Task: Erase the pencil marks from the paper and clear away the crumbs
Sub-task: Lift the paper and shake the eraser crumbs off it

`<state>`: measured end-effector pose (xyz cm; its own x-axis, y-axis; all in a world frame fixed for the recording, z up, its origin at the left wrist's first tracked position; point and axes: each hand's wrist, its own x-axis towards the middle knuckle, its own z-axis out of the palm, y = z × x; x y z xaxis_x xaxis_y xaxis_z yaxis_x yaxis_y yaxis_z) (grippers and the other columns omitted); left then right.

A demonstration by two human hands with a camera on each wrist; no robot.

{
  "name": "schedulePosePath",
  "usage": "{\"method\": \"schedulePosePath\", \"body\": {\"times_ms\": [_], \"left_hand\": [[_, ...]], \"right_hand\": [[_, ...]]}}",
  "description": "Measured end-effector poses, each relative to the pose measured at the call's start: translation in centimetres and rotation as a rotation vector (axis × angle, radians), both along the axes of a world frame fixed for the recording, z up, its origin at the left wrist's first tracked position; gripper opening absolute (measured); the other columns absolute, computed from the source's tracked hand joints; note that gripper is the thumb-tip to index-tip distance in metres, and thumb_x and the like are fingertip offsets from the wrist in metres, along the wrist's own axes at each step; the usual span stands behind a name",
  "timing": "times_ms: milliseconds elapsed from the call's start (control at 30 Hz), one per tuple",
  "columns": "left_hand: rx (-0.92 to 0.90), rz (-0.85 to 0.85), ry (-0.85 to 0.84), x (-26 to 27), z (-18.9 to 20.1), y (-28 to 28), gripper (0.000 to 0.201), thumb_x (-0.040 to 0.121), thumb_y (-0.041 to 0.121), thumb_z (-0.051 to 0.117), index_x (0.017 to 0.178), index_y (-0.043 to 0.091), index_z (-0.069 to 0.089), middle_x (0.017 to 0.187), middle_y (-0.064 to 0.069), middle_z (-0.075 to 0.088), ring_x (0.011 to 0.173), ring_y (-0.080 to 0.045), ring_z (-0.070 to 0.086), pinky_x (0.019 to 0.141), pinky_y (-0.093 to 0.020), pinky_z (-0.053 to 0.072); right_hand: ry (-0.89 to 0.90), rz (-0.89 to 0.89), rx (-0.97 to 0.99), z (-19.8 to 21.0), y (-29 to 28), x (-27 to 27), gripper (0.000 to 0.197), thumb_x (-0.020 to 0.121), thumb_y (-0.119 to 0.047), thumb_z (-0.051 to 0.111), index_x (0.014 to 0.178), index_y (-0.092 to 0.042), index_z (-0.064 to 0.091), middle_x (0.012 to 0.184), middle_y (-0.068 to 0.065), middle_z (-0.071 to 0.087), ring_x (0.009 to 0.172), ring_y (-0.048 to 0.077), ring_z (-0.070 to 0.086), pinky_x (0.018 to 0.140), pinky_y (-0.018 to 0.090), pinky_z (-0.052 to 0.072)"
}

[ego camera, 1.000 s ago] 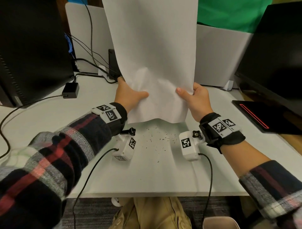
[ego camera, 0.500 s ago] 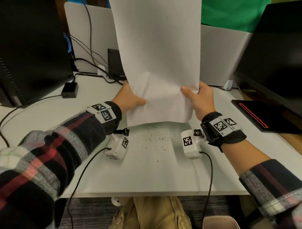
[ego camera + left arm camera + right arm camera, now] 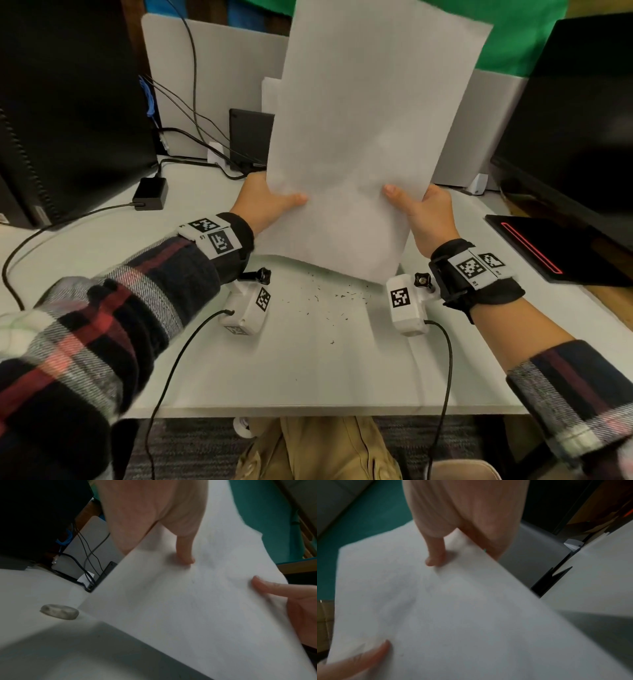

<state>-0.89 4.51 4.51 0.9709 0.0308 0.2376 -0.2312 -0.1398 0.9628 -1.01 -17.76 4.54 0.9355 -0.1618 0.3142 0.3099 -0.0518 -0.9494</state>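
Hands: I see my left hand [image 3: 265, 202] and right hand [image 3: 423, 214] each pinching a side edge of the white paper sheet [image 3: 363, 137], held upright above the white desk [image 3: 308, 370].
Crumbs: dark eraser crumbs [image 3: 337, 299] lie on the desk below.
Technique: I'd shake gently, keeping both pinches firm.
Eraser: the grey rounded eraser [image 3: 60, 611] rests left of the sheet.
Writing: only square coded tags on the wrist bands [image 3: 474, 269]; no readable words.

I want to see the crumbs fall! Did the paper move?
Yes. The paper has tilted: its top leans right, toward the dark monitor.
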Motion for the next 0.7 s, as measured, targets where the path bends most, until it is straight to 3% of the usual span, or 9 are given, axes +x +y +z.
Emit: {"method": "schedulePosePath", "body": {"times_ms": [67,133,200,333,400,500,600,633,700], "left_hand": [[-0.059,-0.005,-0.008,-0.1,0.5,0.0,0.042,0.085,0.013,0.066,0.124,0.009,0.054,0.108,0.002,0.059,0.087,-0.005,0.056,0.063,-0.006,0.046],[-0.124,0.022,-0.035,0.0,1.1,-0.2,0.041,0.087,0.017,0.064,0.126,0.008,0.053,0.113,0.000,0.059,0.095,-0.008,0.056,0.062,-0.006,0.045],[-0.131,0.041,-0.064,0.0,1.7,-0.4,0.039,0.088,0.017,0.063,0.124,0.006,0.054,0.110,0.000,0.059,0.097,-0.010,0.056,0.065,-0.007,0.048],[-0.102,0.142,-0.112,0.4,2.6,-0.5,0.036,0.087,0.016,0.065,0.120,0.003,0.058,0.104,0.001,0.058,0.097,-0.013,0.057,0.079,-0.019,0.045],[-0.087,0.163,-0.118,0.5,2.8,-0.5,0.038,0.088,0.016,0.064,0.122,0.002,0.057,0.103,0.001,0.057,0.097,-0.013,0.056,0.081,-0.019,0.042],[-0.073,0.167,-0.113,0.3,2.9,-0.6,0.041,0.088,0.017,0.063,0.125,0.002,0.053,0.105,0.001,0.054,0.096,-0.012,0.053,0.081,-0.019,0.041],[-0.059,0.112,-0.070,0.1,2.8,-0.2,0.042,0.089,0.018,0.062,0.126,0.003,0.052,0.107,0.000,0.055,0.097,-0.012,0.053,0.082,-0.020,0.041],[-0.054,0.078,-0.052,0.0,2.8,-0.1,0.042,0.088,0.019,0.063,0.126,0.004,0.052,0.109,-0.001,0.056,0.098,-0.013,0.054,0.082,-0.021,0.041],[-0.079,0.052,-0.029,-0.1,2.7,-0.1,0.044,0.088,0.021,0.063,0.127,0.004,0.051,0.114,-0.002,0.057,0.101,-0.014,0.055,0.083,-0.022,0.043]], "right_hand": [[0.010,-0.007,-0.018,0.2,-0.1,0.1,0.023,0.080,-0.007,0.068,0.102,-0.005,0.064,0.096,0.001,0.067,0.086,0.012,0.066,0.078,0.026,0.053],[0.010,0.006,-0.077,0.4,0.0,0.1,0.027,0.077,-0.007,0.071,0.103,-0.003,0.065,0.099,0.005,0.067,0.091,0.017,0.066,0.082,0.030,0.053],[-0.021,0.010,-0.093,0.9,0.3,0.2,0.021,0.074,-0.007,0.074,0.093,-0.012,0.066,0.096,0.000,0.068,0.090,0.013,0.066,0.081,0.028,0.054],[-0.067,-0.077,-0.079,2.6,0.5,0.7,0.013,0.080,-0.014,0.071,0.071,-0.019,0.063,0.063,-0.015,0.066,0.061,-0.002,0.062,0.061,0.017,0.050],[-0.031,-0.153,-0.061,2.9,0.3,1.1,0.034,0.085,-0.021,0.066,0.055,-0.019,0.050,0.044,-0.015,0.050,0.045,0.004,0.048,0.050,0.020,0.039],[0.018,-0.217,0.036,3.1,-0.1,1.3,0.044,0.089,-0.031,0.058,0.054,-0.020,0.033,0.058,0.000,0.032,0.057,0.016,0.031,0.057,0.027,0.026],[-0.002,-0.125,-0.020,3.4,-0.2,0.6,0.025,0.087,-0.028,0.062,0.067,-0.017,0.052,0.074,0.002,0.054,0.066,0.017,0.052,0.060,0.027,0.044],[-0.031,-0.089,-0.053,3.6,-0.1,0.4,0.013,0.084,-0.023,0.067,0.075,-0.018,0.059,0.080,-0.001,0.063,0.070,0.013,0.061,0.064,0.025,0.051],[-0.063,-0.076,-0.109,3.9,0.1,0.2,0.014,0.078,-0.013,0.072,0.087,-0.018,0.063,0.088,-0.006,0.067,0.076,0.004,0.066,0.070,0.020,0.055]]}}
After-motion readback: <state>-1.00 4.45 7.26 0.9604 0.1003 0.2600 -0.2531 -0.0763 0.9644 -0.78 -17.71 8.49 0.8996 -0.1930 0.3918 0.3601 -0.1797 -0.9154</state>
